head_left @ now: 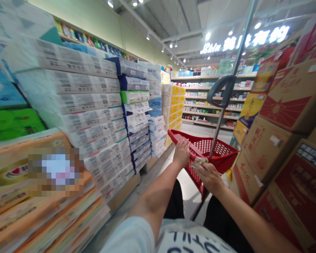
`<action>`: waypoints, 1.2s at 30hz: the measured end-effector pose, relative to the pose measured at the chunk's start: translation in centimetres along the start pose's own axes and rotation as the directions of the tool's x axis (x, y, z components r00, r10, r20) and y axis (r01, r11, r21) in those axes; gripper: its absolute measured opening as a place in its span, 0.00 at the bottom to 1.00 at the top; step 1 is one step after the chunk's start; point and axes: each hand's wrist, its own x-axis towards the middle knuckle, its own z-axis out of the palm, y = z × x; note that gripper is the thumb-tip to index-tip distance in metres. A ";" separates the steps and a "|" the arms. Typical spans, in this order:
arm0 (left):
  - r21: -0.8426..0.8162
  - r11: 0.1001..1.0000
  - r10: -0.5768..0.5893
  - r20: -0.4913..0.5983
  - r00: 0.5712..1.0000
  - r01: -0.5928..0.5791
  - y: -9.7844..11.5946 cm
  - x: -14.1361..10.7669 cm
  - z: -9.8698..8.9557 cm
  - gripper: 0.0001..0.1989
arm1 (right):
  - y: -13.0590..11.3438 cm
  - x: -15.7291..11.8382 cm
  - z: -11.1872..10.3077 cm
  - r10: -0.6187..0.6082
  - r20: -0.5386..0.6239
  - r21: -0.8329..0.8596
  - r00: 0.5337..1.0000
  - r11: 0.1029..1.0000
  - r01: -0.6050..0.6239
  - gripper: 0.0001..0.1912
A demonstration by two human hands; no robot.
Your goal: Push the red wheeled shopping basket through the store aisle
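Note:
In front of me stands a red plastic shopping cart (222,163) with perforated basket walls. My left hand (182,153) lies over its near left rim, fingers curled onto the red edge. Beside those fingers runs a flat, lighter red strip (193,146) along the basket. My right hand (209,177) is closed on a crumpled, whitish cloth (201,161) pressed at the near rim corner. A metal pole (218,128) with a grey loop handle (222,92) rises slanting from the basket; its lower end is hidden.
Stacked white tissue packs (94,102) line the left side, with orange packs (42,207) nearer me. Yellow-and-white packs (175,102) stand farther along. Cardboard cartons (265,151) crowd the right. Pale floor (191,128) leads to stocked shelves (200,94) at the back.

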 end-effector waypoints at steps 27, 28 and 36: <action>0.081 0.995 0.051 0.062 0.997 -0.056 -0.7 -0.3 -0.1 0.24 | -0.3 3.4 1.5 0.215 0.032 0.130 0.976 0.967 -0.217 0.25; 0.087 0.995 0.041 0.060 0.997 -0.046 -0.6 -0.3 -0.2 0.24 | -0.2 3.5 1.6 0.259 0.000 0.144 0.966 0.956 -0.257 0.25; 0.109 0.989 0.094 0.048 0.994 -0.098 -0.4 -0.6 -0.2 0.23 | 0.1 3.4 2.0 0.318 -0.071 0.236 0.945 0.926 -0.294 0.23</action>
